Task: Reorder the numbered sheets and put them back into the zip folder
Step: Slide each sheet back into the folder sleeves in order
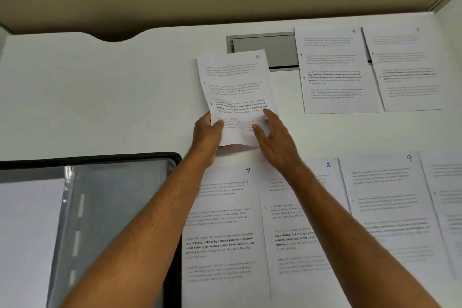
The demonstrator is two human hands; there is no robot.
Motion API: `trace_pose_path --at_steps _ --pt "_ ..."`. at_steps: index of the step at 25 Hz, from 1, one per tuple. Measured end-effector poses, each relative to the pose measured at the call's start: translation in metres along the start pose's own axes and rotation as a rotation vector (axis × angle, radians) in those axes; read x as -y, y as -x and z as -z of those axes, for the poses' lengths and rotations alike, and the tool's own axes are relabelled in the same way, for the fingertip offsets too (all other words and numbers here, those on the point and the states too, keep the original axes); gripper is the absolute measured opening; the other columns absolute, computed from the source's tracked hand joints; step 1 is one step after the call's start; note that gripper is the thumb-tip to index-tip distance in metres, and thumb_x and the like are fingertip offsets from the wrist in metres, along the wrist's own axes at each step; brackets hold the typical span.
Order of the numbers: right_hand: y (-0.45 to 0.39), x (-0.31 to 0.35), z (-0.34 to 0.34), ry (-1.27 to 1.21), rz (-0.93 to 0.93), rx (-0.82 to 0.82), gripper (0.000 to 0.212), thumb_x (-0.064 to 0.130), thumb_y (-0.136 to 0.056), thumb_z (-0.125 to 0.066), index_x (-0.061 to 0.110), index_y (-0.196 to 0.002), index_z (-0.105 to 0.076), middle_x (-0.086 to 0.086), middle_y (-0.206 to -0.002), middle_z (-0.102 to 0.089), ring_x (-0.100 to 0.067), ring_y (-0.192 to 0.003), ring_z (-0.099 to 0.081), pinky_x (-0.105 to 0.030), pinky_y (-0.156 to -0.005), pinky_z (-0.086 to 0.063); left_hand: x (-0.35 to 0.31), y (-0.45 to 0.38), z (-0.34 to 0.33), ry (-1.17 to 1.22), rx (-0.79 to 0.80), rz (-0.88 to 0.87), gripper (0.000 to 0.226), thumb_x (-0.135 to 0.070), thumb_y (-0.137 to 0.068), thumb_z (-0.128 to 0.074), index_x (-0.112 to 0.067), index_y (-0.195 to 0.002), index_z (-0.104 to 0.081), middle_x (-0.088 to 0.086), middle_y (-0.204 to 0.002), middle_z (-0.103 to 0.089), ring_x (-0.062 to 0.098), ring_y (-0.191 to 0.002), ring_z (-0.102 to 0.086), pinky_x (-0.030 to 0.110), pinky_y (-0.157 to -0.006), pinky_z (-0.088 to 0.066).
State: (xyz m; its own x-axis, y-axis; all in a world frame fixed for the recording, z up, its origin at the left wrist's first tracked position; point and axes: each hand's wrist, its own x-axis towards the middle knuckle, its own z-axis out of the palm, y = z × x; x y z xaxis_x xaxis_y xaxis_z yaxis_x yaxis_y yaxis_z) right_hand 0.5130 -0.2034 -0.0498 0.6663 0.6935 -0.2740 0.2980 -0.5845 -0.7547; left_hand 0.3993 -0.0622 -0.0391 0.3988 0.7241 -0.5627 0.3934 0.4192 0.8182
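Head view, steeply down over desk (125, 97)

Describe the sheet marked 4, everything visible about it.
The sheet marked 4 is white paper with printed paragraphs, one partly bold, and a handwritten blue 4 at its top right corner. It is tilted and crumpled near its lower end, where the left hand grips its left edge and the right hand touches its right side. Its top corner overlaps a grey recessed panel in the white table.
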Motion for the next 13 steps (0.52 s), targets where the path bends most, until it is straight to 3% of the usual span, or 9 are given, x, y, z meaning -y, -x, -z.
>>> trace_pose_path --at_steps 4,6,9,11,13 --pt "0.017 0.015 -0.004 -0.154 -0.122 0.047 0.053 0.031 -0.107 -0.057 0.018 -0.156 -0.04 -0.001 -0.157 -0.049 -0.02 -0.129 -0.059 -0.027 -0.103 -0.043 0.008 0.023 0.044 0.114 0.011 0.134 0.026 -0.01 -0.105 -0.053 -0.018 -0.128 -0.062 0.001 -0.113 -0.07 0.021 -0.095 -0.069 0.039 -0.06 -0.063" --pt "0.029 0.019 -0.012 -0.166 -0.111 -0.022 0.051 0.029 -0.106 -0.06 0.017 -0.153 -0.046 -0.003 -0.153 -0.052 -0.021 -0.125 -0.061 -0.029 -0.102 -0.047 0.013 0.033 0.069 0.151 0.023 0.175 0.028 -0.009 -0.105 -0.054 -0.016 -0.131 -0.06 0.005 -0.119 -0.069 0.024 -0.1 -0.069 0.047 -0.064 -0.064" --pt "0.042 0.032 -0.027 -0.249 -0.147 -0.185 0.046 0.029 -0.104 -0.064 0.016 -0.146 -0.052 -0.001 -0.146 -0.055 -0.019 -0.122 -0.06 -0.031 -0.1 -0.05 0.014 0.05 0.104 0.273 0.041 0.214 0.027 -0.004 -0.103 -0.056 -0.017 -0.126 -0.063 0.004 -0.113 -0.071 0.023 -0.097 -0.069 0.038 -0.058 -0.062" --pt "0.05 0.045 -0.039 -0.32 -0.248 -0.231 0.046 0.035 -0.102 -0.065 0.017 -0.142 -0.054 0.002 -0.141 -0.057 -0.017 -0.121 -0.06 -0.031 -0.099 -0.05 0.014 0.063 0.13 0.35 0.074 0.223 0.027 -0.001 -0.102 -0.056 -0.018 -0.121 -0.065 0.004 -0.108 -0.073 0.024 -0.094 -0.07 0.036 -0.058 -0.061" --pt "0.055 0.055 -0.052 -0.452 -0.384 -0.194 0.044 0.046 -0.098 -0.065 0.016 -0.129 -0.06 -0.001 -0.131 -0.064 -0.025 -0.12 -0.065 -0.039 -0.098 -0.056 0.017 0.072 0.156 0.383 0.098 0.234 0.025 -0.001 -0.101 -0.057 -0.018 -0.116 -0.067 0.005 -0.107 -0.074 0.024 -0.093 -0.071 0.036 -0.059 -0.062"
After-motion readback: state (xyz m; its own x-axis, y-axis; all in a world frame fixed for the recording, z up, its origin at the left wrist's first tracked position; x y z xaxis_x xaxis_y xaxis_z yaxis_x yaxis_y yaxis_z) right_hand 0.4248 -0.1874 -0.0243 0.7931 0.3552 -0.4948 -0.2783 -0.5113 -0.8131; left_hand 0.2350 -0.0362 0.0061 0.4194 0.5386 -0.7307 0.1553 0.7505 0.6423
